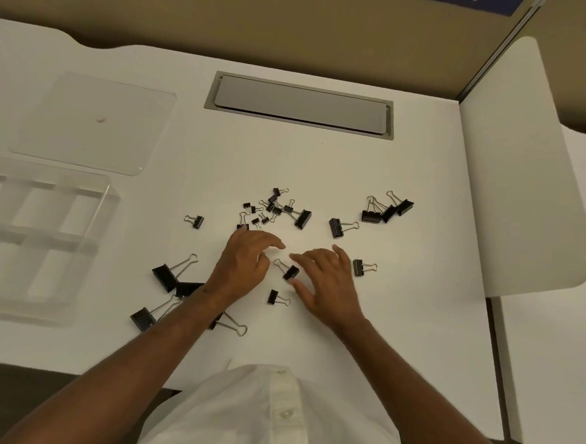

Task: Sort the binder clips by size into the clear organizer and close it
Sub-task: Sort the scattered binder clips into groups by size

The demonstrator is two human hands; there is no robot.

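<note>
Lying between both hands' fingers (296,256), binder clip (290,271)

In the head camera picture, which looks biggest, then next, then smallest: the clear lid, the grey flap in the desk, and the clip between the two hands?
1. The grey flap and the clear lid look alike in size; the flap lies farther back, so I won't rank them.
2. The clip between the hands, much the smallest.
</note>
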